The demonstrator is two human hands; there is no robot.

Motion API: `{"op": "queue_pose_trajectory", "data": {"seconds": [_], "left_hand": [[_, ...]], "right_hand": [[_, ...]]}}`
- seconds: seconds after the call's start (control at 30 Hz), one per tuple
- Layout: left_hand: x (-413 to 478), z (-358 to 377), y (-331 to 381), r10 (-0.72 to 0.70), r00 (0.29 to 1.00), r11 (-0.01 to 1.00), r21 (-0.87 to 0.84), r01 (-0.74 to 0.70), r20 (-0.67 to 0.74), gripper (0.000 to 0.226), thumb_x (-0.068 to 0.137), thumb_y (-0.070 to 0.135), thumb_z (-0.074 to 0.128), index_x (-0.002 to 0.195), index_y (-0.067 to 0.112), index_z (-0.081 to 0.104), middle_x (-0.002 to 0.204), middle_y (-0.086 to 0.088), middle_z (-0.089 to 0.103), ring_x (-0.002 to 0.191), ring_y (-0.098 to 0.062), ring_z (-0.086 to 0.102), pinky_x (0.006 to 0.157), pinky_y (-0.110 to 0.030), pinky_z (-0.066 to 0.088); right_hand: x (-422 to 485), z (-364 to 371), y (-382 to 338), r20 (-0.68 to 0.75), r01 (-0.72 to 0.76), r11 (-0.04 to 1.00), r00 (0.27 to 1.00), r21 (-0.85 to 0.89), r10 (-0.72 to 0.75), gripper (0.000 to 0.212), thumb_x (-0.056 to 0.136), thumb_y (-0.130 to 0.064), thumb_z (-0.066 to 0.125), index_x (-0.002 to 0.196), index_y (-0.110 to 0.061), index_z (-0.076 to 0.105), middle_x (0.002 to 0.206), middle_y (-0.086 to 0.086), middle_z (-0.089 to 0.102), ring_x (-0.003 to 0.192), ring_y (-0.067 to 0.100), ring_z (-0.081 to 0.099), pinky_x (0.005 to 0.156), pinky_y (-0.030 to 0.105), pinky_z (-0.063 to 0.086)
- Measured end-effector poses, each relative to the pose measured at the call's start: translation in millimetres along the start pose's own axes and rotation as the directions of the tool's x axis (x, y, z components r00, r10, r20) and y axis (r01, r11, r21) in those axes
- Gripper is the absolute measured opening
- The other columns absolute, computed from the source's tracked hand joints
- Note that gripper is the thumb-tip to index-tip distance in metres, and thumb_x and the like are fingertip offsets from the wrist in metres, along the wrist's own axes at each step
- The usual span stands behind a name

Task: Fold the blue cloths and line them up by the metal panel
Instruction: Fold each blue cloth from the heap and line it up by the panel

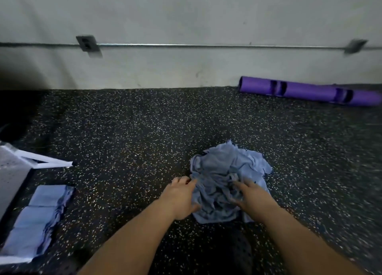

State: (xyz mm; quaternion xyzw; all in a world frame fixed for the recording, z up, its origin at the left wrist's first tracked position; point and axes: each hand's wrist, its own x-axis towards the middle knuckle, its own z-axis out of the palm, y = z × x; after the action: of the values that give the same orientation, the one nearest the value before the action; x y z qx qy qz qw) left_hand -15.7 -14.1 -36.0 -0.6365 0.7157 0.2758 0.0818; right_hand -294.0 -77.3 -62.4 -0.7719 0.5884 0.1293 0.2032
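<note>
Both hands are in the crumpled pile of blue cloths (229, 171) on the speckled floor (128, 130). The left hand (182, 196) grips the pile's near-left edge. The right hand (252, 196) digs into the folds, though I cannot tell its grip. Folded cloths (37, 219) line up beside the metal panel (12, 175), far left.

Bare forearms reaching forward, left hand (182, 196) palm down, fingers bent, right hand (252, 196) fingers perhaps spread
</note>
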Motion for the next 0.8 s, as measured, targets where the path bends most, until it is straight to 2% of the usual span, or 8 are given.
{"op": "queue_pose_trajectory", "data": {"seconds": [0.2, 0.3, 0.47, 0.57, 0.63, 0.8], "left_hand": [[51.5, 25.4, 7.2, 0.018, 1.0, 0.996, -0.085, -0.02, -0.019, 0.091, 0.1, 0.062, 0.06, 0.17, 0.028, 0.012, 0.17, -0.005, 0.023, 0.154, -0.033, 0.024, 0.125, -0.048, 0.032], [78.1, 39.3, 6.1, 0.009, 1.0, 0.992, -0.128, -0.009, -0.002, 0.092, 0.1, 0.065, 0.059, 0.17, 0.029, 0.011, 0.171, -0.003, 0.023, 0.155, -0.033, 0.023, 0.125, -0.049, 0.033], [112.3, 52.7, 12.1, 0.022, 1.0, 0.988, -0.154, -0.02, 0.016, 0.093, 0.098, 0.065, 0.061, 0.169, 0.029, 0.012, 0.171, -0.003, 0.024, 0.155, -0.033, 0.023, 0.125, -0.049, 0.033], [124.0, 54.3, 17.7, 0.022, 1.0, 0.984, -0.174, -0.022, -0.001, 0.093, 0.098, 0.064, 0.06, 0.169, 0.028, 0.013, 0.17, -0.002, 0.026, 0.155, -0.031, 0.023, 0.124, -0.05, 0.034], [128.7, 56.6, 19.8, 0.016, 1.0, 0.981, -0.195, -0.017, -0.004, 0.093, 0.099, 0.063, 0.061, 0.169, 0.027, 0.013, 0.17, -0.002, 0.026, 0.155, -0.031, 0.023, 0.124, -0.05, 0.034], [135.4, 63.3, 17.6, -0.016, 1.0, 0.971, -0.236, 0.018, 0.009, 0.094, 0.098, 0.064, 0.062, 0.169, 0.029, 0.012, 0.171, -0.001, 0.024, 0.157, -0.03, 0.021, 0.125, -0.048, 0.032]], "right_hand": [[24.9, 19.7, 26.0, 0.012, -0.017, 0.997, 1.0, -0.076, 0.018, 0.079, 0.096, -0.08, 0.043, 0.164, -0.04, 0.029, 0.176, 0.006, 0.018, 0.159, 0.032, 0.024, 0.126, 0.05, 0.031], [37.8, 29.9, 33.3, 0.017, -0.041, 0.996, 0.999, -0.083, 0.042, 0.077, 0.098, -0.077, 0.044, 0.164, -0.042, 0.027, 0.177, 0.003, 0.014, 0.162, 0.03, 0.018, 0.126, 0.051, 0.025], [59.0, 45.4, 47.0, 0.022, -0.084, 0.993, 0.996, -0.08, 0.086, 0.081, 0.099, -0.066, 0.056, 0.166, -0.04, 0.02, 0.175, 0.006, 0.015, 0.161, 0.032, 0.015, 0.126, 0.052, 0.028], [71.7, 52.8, 48.7, -0.012, -0.139, 0.987, 0.99, -0.077, 0.138, 0.085, 0.1, -0.061, 0.058, 0.168, -0.041, 0.011, 0.175, 0.009, 0.009, 0.16, 0.035, 0.015, 0.124, 0.052, 0.033], [81.1, 56.0, 46.3, -0.037, -0.16, 0.987, 0.987, -0.032, 0.159, 0.085, 0.101, -0.061, 0.058, 0.167, -0.042, 0.008, 0.176, 0.009, 0.002, 0.161, 0.036, 0.009, 0.125, 0.053, 0.031], [108.3, 57.9, 39.0, -0.131, -0.217, 0.976, 0.967, 0.014, 0.217, 0.08, 0.101, -0.057, 0.058, 0.167, -0.041, 0.016, 0.177, 0.009, -0.012, 0.162, 0.038, -0.002, 0.127, 0.054, 0.023]]}}
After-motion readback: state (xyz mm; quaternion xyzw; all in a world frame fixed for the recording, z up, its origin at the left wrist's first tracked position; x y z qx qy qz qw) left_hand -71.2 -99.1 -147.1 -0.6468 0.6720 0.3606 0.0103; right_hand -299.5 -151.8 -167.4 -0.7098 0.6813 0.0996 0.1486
